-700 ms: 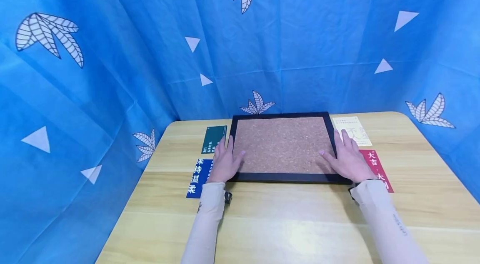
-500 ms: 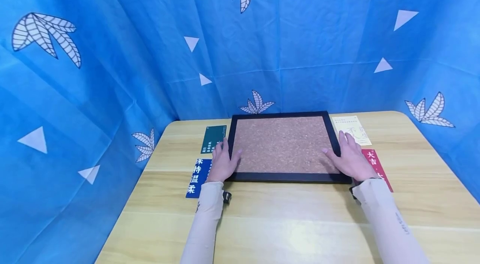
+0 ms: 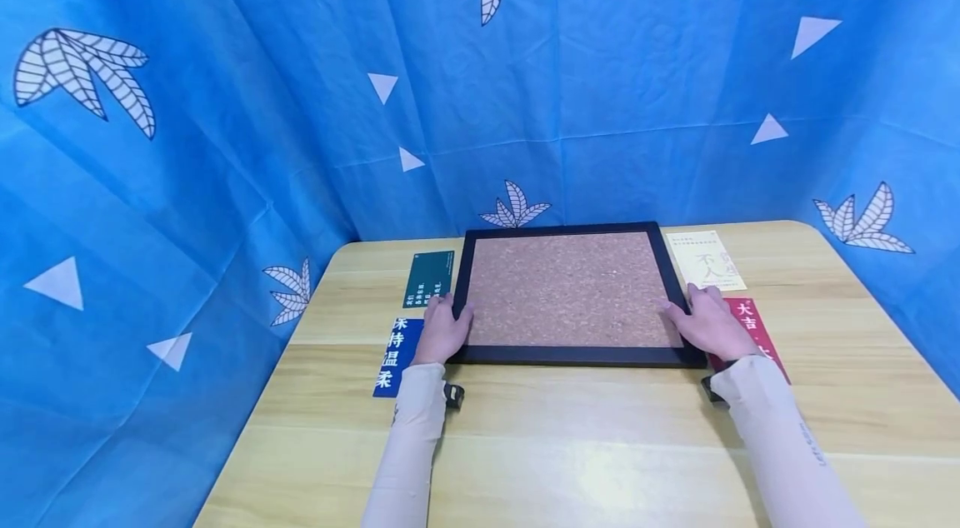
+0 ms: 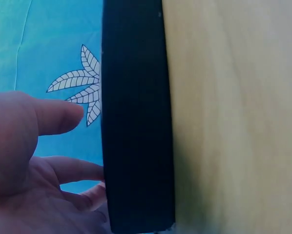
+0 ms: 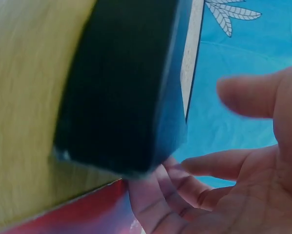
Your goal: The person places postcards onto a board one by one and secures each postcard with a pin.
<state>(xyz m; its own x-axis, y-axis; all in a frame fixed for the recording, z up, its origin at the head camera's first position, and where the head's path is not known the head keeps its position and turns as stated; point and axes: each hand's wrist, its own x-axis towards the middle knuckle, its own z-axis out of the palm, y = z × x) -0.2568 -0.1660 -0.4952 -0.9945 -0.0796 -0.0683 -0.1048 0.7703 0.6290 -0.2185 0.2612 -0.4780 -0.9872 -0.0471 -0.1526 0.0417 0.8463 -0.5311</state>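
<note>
A cork board with a black frame lies flat on the wooden table. My left hand is at its left side near the front corner. In the left wrist view, the fingers reach the outer side of the black frame, while the thumb stays apart from it. At the opposite side is my right hand. The right wrist view has its fingers touching or very near the black frame's corner, the thumb held away. Parts of the fingers are hidden behind the frame.
Left of the board lie a green card and a blue card, the blue one partly under the left hand. A cream card and a red card lie on the right. A blue curtain hangs behind the table.
Both hands have lowered and drawn slightly back along the board's sides, with the fingers now down beside the frame. The board and cards have not visibly moved.
</note>
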